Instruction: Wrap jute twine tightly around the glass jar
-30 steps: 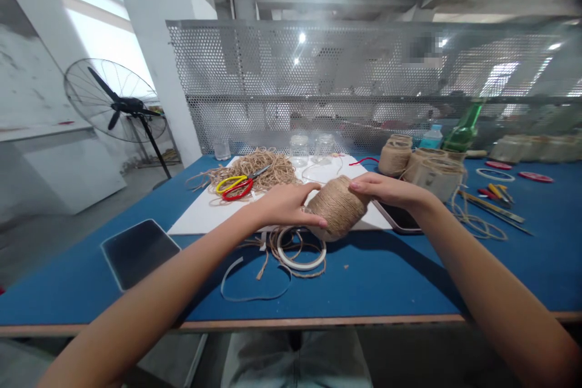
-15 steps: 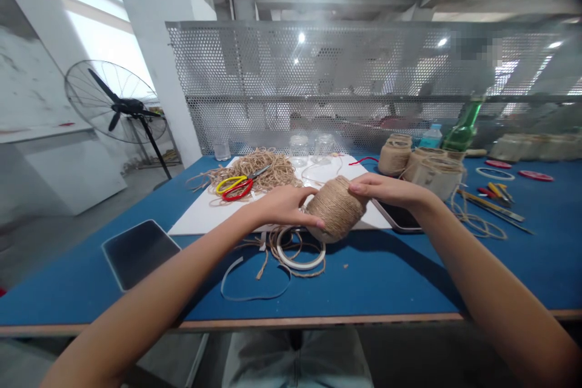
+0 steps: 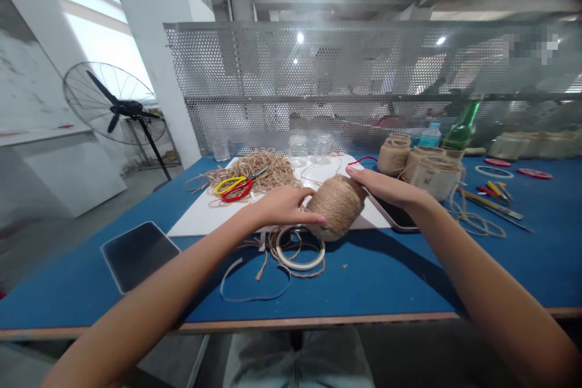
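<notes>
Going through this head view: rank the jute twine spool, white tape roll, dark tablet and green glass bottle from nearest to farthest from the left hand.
From the left hand:
1. Jute twine spool: touching the fingertips, on its right.
2. White tape roll: just in front, on the blue table.
3. Dark tablet: far left.
4. Green glass bottle: far right, at the back.

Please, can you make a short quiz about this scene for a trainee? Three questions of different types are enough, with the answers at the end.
1. True or false: the left hand touches the twine spool.
2. Which colours are the handles of the scissors? A: red and yellow. B: blue and green. C: black only.
3. What white ring-shaped thing lies on the blue table in front of the spool?

Key: 1. True. 2. A. 3. A roll of white tape.
</notes>
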{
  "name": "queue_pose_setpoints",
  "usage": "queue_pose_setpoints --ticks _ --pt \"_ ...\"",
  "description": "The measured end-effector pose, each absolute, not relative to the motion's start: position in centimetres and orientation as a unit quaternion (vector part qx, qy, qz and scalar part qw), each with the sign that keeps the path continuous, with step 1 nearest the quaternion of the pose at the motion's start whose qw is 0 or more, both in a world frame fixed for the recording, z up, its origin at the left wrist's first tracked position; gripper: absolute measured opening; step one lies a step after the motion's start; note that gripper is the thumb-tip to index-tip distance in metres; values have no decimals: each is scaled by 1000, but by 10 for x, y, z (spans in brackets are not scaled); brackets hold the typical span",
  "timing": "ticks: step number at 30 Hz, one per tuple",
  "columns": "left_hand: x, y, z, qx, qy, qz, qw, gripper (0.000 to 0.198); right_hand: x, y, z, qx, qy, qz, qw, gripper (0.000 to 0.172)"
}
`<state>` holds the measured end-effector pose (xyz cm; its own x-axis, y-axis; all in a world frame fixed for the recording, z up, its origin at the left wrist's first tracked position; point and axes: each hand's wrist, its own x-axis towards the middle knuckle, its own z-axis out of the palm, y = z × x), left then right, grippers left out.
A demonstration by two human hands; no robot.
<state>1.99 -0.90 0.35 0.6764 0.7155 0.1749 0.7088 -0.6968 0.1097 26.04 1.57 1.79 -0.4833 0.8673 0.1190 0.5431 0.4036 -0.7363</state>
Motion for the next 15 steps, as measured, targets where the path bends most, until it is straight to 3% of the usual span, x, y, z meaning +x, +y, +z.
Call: queue_pose_setpoints --ticks 15 --pt "20 -12 4 920 380 97 -19 76 258 7 24 -404 -803 361 246 46"
